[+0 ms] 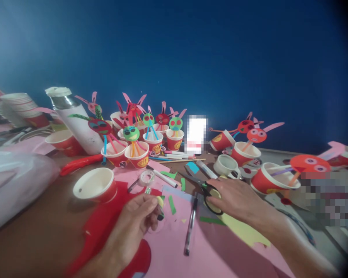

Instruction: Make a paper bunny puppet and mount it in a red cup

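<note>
My left hand point(133, 220) is closed, its thumb and fingers pinching a small yellow and dark-green piece point(160, 202) whose kind I cannot make out. My right hand point(237, 202) grips the black handles of a pair of scissors point(203, 184), with the blades pointing left just above the table. Between the hands a black gel pen point(190, 227) lies on pink paper point(174, 251). Red paper point(104, 220) is under my left forearm, and yellow paper point(246, 229) is below my right wrist. Green paper scraps point(172, 204) are scattered near my fingers.
An empty red paper cup point(104, 191) tilts at the left, beside a plastic bag point(17, 185). Behind stand several cups with paper rabbit-eared heads point(131, 133) and a white flask point(78, 123). A tape roll point(147, 177), markers point(165, 179) and a mug point(226, 166) lie ahead.
</note>
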Tool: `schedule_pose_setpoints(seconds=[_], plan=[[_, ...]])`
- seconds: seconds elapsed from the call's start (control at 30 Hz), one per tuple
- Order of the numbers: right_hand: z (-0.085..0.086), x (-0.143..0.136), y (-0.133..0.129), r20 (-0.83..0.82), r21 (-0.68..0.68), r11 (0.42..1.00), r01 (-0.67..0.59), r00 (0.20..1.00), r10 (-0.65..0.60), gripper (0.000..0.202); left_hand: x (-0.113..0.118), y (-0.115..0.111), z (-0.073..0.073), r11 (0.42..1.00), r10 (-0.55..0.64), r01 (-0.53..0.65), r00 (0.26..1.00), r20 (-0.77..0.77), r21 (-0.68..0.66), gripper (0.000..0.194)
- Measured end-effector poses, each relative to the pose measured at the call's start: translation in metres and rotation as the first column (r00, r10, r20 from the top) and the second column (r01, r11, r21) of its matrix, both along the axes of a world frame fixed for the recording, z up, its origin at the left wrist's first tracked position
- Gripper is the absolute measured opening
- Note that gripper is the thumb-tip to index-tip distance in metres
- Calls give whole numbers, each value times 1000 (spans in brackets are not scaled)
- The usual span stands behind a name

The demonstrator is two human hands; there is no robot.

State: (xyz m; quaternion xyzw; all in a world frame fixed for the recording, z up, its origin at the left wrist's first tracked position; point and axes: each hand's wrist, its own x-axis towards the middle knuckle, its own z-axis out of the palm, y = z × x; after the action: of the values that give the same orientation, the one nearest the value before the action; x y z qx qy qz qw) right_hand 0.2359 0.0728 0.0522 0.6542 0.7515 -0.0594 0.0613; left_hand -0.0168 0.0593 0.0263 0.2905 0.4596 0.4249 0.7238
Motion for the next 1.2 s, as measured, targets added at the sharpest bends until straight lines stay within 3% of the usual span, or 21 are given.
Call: schedule_pose_setpoints(seconds=[0.17, 0.23, 0.3, 0.33, 0.43, 0.5, 0.6, 0.87, 1.0, 1.07, 1.13, 1.2], plan=[[1, 3, -1, 66, 10, 1000, -7, 998, 7, 22, -5, 3, 2, 997, 35, -36, 999, 21, 74, 16], [8, -2, -4, -30, 43, 999, 9, 1000, -7, 22, -5, 3, 3, 995, 52, -54, 998, 24, 88, 17], [13, -12, -9, -260, 69, 997, 26, 966, -7, 21, -3, 1, 5, 995, 64, -64, 998, -2, 78, 20], [14, -20, -12, -421, 62, 998, 19, 907, 9, 20, -1, -1, 4, 996, 64, -62, 998, -22, 71, 22], [7, -46, -22, -799, -38, 999, 1, 601, -31, 14, 5, -7, -2, 998, 20, -15, 996, -87, 59, 27], [-4, -61, -26, -896, -142, 989, -44, 430, -109, 15, 9, -9, -8, 999, 6, -2, 994, -109, 38, 31], [-19, -74, -27, -945, -216, 974, -67, 265, -191, 19, 13, -12, -12, 1000, -11, 9, 992, -123, -16, 35], [-18, -70, -20, -940, -325, 940, -103, 145, -309, 12, 13, -10, -10, 995, -57, 52, 997, -59, -83, 33], [-21, -66, -16, -919, -393, 910, -131, 61, -389, 19, -5, 0, -7, 992, -92, 104, 980, -174, 64, 35], [-22, -65, -14, -911, -412, 901, -137, 42, -410, 18, -20, 7, -3, 959, -56, 140, 946, -319, 245, 38], [-22, -65, -14, -908, -417, 897, -144, 32, -417, 17, -37, 12, 3, 891, 38, 201, 859, -510, 406, 36], [-20, -64, -14, -910, -413, 901, -135, 30, -413, 15, -51, 13, 8, 804, 223, 288, 665, -713, 521, 22]])
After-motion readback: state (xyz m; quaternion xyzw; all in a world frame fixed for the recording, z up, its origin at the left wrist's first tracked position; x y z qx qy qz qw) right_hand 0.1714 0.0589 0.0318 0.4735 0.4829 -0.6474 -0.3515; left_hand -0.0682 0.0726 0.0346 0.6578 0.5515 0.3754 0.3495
